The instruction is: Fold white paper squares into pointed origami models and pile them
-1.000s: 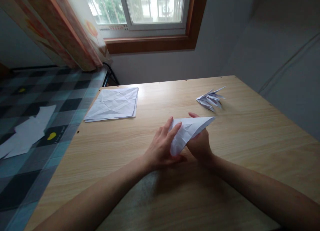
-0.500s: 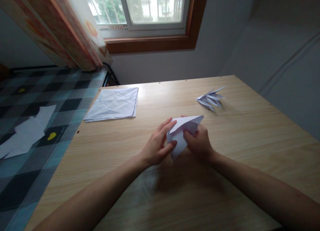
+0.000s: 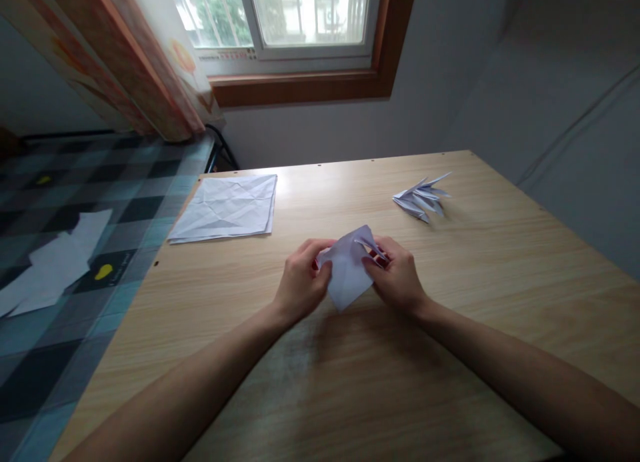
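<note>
A folded sheet of white paper [image 3: 347, 272] is held a little above the wooden table [image 3: 260, 389], one corner pointing down toward me. My left hand [image 3: 304, 275] pinches its left edge, thumb in front and fingers behind. On the right edge my right hand [image 3: 399, 275] grips the paper, its thumb on the near face and its fingers at a raised flap. Part of the fingers of both hands is hidden behind the paper.
Creased white sheets [image 3: 225, 207] lie stacked at the table's far left. Several pointed folded-paper pieces [image 3: 421, 199] rest at the back right. Loose paper scraps [image 3: 55, 269] lie on the checked cloth [image 3: 40, 369] to the left. A window [image 3: 310, 15] is behind.
The paper has turned and flattened into a diamond facing me, and its wide upper flap has swung away from the right. My left hand has shifted slightly left.
</note>
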`<action>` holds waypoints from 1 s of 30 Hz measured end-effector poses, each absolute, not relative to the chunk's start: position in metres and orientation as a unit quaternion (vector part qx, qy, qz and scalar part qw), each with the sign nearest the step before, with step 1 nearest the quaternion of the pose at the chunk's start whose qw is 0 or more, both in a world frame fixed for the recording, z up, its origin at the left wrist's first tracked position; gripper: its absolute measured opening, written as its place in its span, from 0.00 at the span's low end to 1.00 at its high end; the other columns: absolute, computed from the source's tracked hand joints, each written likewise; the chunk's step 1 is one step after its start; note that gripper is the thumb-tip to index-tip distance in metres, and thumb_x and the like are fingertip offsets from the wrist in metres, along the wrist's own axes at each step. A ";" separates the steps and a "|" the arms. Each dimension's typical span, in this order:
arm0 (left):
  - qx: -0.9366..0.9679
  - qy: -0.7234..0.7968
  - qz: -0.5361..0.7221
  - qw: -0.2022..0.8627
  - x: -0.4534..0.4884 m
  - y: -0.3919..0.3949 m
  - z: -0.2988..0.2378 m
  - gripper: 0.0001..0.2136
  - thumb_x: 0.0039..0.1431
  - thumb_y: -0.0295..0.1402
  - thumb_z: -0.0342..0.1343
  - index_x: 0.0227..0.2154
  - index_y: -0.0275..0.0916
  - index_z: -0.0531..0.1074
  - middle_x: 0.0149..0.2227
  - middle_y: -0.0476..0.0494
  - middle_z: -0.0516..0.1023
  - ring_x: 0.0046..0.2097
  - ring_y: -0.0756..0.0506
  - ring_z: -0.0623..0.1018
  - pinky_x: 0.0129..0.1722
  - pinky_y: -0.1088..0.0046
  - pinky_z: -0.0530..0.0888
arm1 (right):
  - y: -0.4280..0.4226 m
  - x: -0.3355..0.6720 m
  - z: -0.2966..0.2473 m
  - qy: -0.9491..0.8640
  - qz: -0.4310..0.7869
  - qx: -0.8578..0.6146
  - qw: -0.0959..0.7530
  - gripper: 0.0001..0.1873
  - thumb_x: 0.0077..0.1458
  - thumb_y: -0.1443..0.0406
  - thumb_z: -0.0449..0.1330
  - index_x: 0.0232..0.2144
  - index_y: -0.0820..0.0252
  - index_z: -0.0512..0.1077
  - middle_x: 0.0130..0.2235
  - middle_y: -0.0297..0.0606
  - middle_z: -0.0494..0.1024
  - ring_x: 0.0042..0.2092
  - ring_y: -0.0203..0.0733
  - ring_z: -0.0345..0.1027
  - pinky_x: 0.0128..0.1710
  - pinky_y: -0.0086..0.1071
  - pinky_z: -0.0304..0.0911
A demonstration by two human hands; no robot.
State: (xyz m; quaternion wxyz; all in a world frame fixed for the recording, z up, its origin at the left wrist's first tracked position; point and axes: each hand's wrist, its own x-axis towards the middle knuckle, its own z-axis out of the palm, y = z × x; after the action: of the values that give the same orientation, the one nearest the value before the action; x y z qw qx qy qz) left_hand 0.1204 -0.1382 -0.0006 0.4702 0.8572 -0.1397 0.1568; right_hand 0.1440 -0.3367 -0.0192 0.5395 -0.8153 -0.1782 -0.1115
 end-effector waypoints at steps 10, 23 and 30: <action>0.895 -0.278 0.170 0.306 0.133 -0.114 0.002 0.20 0.62 0.25 0.47 0.56 0.41 0.70 0.54 0.38 0.74 0.54 0.41 0.72 0.55 0.55 0.71 | -0.349 0.156 -0.013 -0.321 -0.104 -0.841 0.424 0.23 0.56 0.71 0.55 0.54 0.55 0.72 0.52 0.42 0.78 0.52 0.51 0.70 0.53 0.46 0.66; 0.898 -0.383 0.078 0.202 0.141 -0.100 -0.006 0.22 0.63 0.27 0.47 0.59 0.45 0.69 0.60 0.43 0.73 0.62 0.38 0.69 0.58 0.53 0.68 | -0.374 0.167 -0.017 -0.466 -0.137 -0.844 0.229 0.19 0.62 0.67 0.54 0.54 0.59 0.73 0.54 0.48 0.76 0.56 0.53 0.68 0.54 0.51 0.65; 0.903 -0.388 0.041 0.177 0.138 -0.102 0.000 0.22 0.59 0.27 0.49 0.55 0.43 0.73 0.59 0.43 0.74 0.62 0.37 0.70 0.60 0.49 0.65 | -0.380 0.168 -0.014 -0.510 -0.117 -0.826 0.212 0.22 0.59 0.57 0.61 0.53 0.61 0.74 0.55 0.49 0.76 0.56 0.54 0.69 0.56 0.50 0.63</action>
State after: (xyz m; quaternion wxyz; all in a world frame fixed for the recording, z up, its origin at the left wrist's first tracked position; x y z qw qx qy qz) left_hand 0.1384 -0.1022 -0.0001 0.1770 0.9034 -0.3883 0.0408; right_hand 0.1684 -0.3801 -0.0142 0.2116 -0.8255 -0.5100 -0.1167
